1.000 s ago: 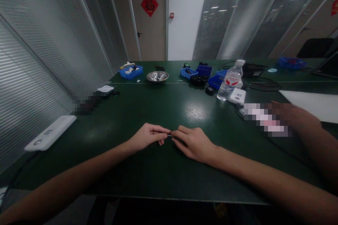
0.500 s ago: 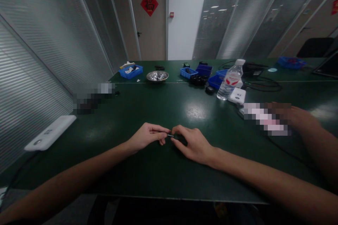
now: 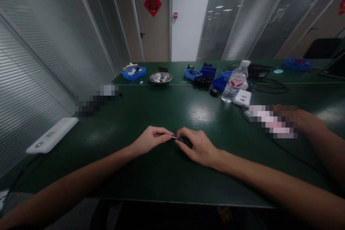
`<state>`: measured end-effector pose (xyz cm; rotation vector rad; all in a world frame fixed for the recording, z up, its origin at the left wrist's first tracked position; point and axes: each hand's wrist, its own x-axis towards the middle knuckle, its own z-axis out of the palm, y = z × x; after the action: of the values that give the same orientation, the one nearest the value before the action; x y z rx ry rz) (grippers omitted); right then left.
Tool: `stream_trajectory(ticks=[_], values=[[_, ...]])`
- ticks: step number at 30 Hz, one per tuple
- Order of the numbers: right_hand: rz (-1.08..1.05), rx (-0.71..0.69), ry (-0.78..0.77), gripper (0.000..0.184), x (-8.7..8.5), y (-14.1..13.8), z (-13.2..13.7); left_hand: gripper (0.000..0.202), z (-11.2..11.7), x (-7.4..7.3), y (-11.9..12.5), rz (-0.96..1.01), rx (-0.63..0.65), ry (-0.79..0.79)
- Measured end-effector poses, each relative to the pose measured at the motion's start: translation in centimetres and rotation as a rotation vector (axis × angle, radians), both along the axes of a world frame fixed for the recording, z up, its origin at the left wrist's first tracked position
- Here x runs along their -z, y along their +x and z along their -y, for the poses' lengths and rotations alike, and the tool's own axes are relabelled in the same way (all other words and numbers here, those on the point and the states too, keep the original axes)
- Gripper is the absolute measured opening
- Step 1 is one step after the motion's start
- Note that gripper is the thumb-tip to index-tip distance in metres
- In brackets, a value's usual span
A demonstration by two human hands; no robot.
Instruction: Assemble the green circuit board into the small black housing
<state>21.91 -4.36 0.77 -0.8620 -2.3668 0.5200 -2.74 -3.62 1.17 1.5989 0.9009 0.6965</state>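
the left hand (image 3: 151,139) and the right hand (image 3: 198,145) meet near the front middle of the dark green table (image 3: 167,176), both forearms reaching in low over its near edge. between their fingertips sits a small thin part (image 3: 174,137), pale at its tip and too small to make out further; it is held just above the table top, right where the two hands come together. the left thumb and forefinger are pinched closed on one end of it, with the other fingers curled under. the right thumb and forefinger are closed on the other end, and its remaining fingers are bent over the table. well apart on the right, another person's hand (image 3: 307,122) rests on the table. farther back stand a water bottle (image 3: 235,81) with a white box (image 3: 242,97) just beside it, a metal bowl (image 3: 161,77) and blue bins (image 3: 133,73). a white power strip (image 3: 52,135) lies near the left edge
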Motion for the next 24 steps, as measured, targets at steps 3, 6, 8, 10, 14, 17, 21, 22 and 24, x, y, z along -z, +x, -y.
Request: stream_trajectory(ticks=[3,6,8,10,14,17,21,22,24], values=[[0.028,0.013,-0.014,0.015,0.0,0.0,-0.1,0.026,-0.1,-0.1,-0.3,-0.121,0.009,0.139],[0.052,0.02,-0.025,0.014,-0.1,-0.1,-0.3,0.027,-0.1,0.0,-0.3,-0.174,0.003,0.21],[0.059,0.016,-0.03,0.015,-0.2,-0.2,-0.3,0.026,0.0,0.0,-0.2,-0.183,-0.007,0.24],[0.066,0.015,-0.028,0.015,-0.3,-0.2,-0.3,0.025,0.1,-0.1,-0.1,-0.201,-0.03,0.25],[0.131,0.043,-0.004,0.015,-0.2,-0.3,-0.3,0.022,-0.1,-0.2,0.0,-0.235,-0.105,0.264],[0.219,0.055,0.032,0.015,-0.1,-0.2,-0.5,0.017,-0.5,0.0,-0.4,-0.268,-0.114,0.37],[0.311,0.083,0.097,0.016,0.0,0.3,-1.0,0.017,-1.1,0.5,-1.2,-0.394,-0.117,0.553],[0.314,0.096,0.099,0.015,0.1,0.4,-1.2,0.018,-1.2,0.6,-1.4,-0.426,-0.112,0.583],[0.308,0.123,0.096,0.014,0.1,0.6,-1.4,0.021,-1.5,0.7,-1.8,-0.474,-0.1,0.622]])
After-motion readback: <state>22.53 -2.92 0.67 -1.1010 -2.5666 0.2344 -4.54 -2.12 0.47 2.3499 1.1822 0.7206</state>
